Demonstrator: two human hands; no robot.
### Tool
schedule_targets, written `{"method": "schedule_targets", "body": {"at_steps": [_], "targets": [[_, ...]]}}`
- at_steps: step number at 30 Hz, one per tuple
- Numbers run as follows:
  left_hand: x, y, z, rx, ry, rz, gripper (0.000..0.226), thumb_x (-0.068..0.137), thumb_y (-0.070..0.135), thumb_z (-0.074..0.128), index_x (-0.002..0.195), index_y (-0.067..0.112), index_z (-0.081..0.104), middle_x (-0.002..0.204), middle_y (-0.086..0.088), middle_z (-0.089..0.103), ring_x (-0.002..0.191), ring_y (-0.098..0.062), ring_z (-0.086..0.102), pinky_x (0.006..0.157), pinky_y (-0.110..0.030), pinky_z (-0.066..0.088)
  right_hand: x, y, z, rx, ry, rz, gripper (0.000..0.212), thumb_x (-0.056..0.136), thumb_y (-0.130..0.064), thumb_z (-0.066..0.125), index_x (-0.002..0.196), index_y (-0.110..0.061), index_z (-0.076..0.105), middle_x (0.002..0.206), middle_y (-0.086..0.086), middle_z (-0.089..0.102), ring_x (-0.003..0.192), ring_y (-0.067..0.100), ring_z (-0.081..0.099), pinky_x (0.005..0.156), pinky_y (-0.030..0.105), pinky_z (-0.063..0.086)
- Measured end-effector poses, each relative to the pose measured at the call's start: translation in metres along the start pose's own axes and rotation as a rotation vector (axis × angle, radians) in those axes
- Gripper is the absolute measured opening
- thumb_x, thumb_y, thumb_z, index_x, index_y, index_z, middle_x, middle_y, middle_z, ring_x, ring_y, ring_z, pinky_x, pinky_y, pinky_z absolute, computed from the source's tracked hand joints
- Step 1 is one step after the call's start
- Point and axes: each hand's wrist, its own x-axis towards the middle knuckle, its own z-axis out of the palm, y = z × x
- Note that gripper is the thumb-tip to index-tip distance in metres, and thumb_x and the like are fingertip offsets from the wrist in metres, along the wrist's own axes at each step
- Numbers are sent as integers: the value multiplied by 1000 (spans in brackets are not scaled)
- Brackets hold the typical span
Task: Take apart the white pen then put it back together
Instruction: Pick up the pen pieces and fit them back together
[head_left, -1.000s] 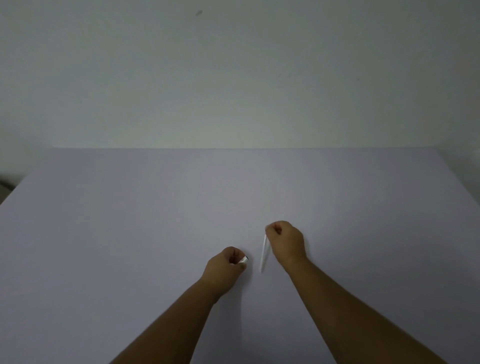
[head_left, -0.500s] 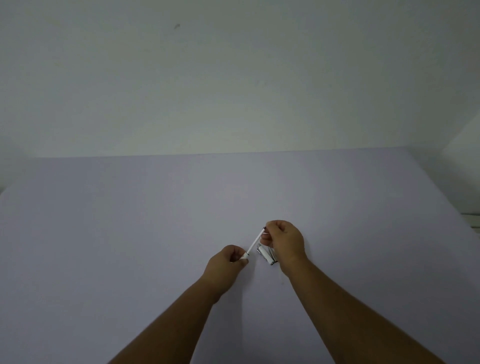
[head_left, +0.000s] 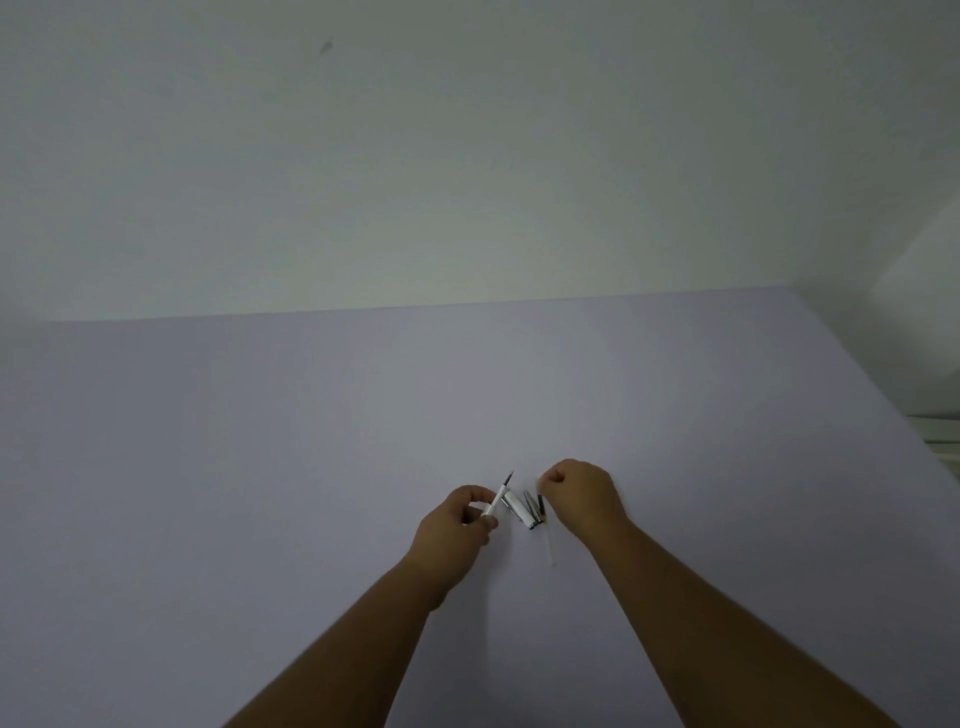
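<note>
Left hand (head_left: 457, 525) pinched shut on the thin pen refill (head_left: 500, 496), long axis tilted, dark tip aimed toward 1 o'clock. White pen barrel (head_left: 519, 508) flat on the lilac table (head_left: 260, 467) between both hands, axis running from 11 to 5 o'clock. Right hand (head_left: 582, 496) curled closed at 3 o'clock of the barrel, gripping a blurred slim piece (head_left: 545, 525) pointing down toward 6 o'clock
</note>
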Motion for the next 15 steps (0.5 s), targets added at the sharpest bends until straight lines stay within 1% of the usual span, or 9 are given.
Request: {"method": "schedule_targets", "body": {"at_steps": [2,3,4,6,7,9,11,13,15], "targets": [[1,-4,-2,11,-4,-18,22,94,16,52,92,36,58,90,-2,66,79,-17,58,72,-29,50,0,-1,8,-172,-36,-12,23,90,-20,48,72,-10,59,86,10,65,82,26,59,67,32,44],[2,-6,-3,18,-8,-27,19,94,17,53,94,35,58,88,-1,65,79,-16,58,72,-29,51,1,-2,12,-234,-42,-18,24,91,-23,47,71,-14,57,88,10,64,84,27,59,67,32,43],[2,-9,-5,22,-12,-35,18,94,17,53,96,34,59,86,0,64,78,-15,58,71,-28,50,2,-2,15,-277,-40,-26,24,92,-27,48,75,-15,59,93,11,66,90,28,61,69,32,44],[2,-12,-8,20,-15,-47,16,94,18,54,98,32,60,84,1,63,76,-14,57,68,-26,49,5,-2,21,-333,-20,-40,28,92,-32,49,94,-10,66,105,11,68,100,29,63,76,34,49],[2,-14,-10,20,-14,-54,16,94,18,54,98,32,60,84,1,63,75,-14,56,68,-26,48,6,-3,23,-345,-12,-38,30,92,-34,50,99,-9,67,107,11,68,101,29,63,78,34,50],[2,-16,-14,21,-8,-60,15,94,18,55,101,29,61,83,2,63,74,-13,56,65,-24,47,8,-4,27,-346,-12,-20,31,90,-36,53,102,-10,67,108,11,69,102,28,64,78,33,51],[2,-17,-16,31,0,-60,14,94,19,55,103,28,62,82,2,62,73,-12,56,62,-22,45,8,-6,31,-342,-23,1,31,90,-36,54,99,-10,68,106,10,70,99,28,65,72,31,49],[3,-18,-19,37,2,-60,14,94,20,54,102,29,61,81,2,62,72,-12,55,62,-23,45,7,-9,33,-333,-32,22,30,91,-34,53,95,-8,68,103,11,70,96,28,66,66,28,43],[3,-17,-20,41,-3,-59,15,93,20,54,102,29,62,81,3,62,72,-12,55,62,-24,45,5,-12,32,-296,-15,38,26,90,-33,53,85,-11,66,94,12,70,84,28,63,63,27,39]]}}
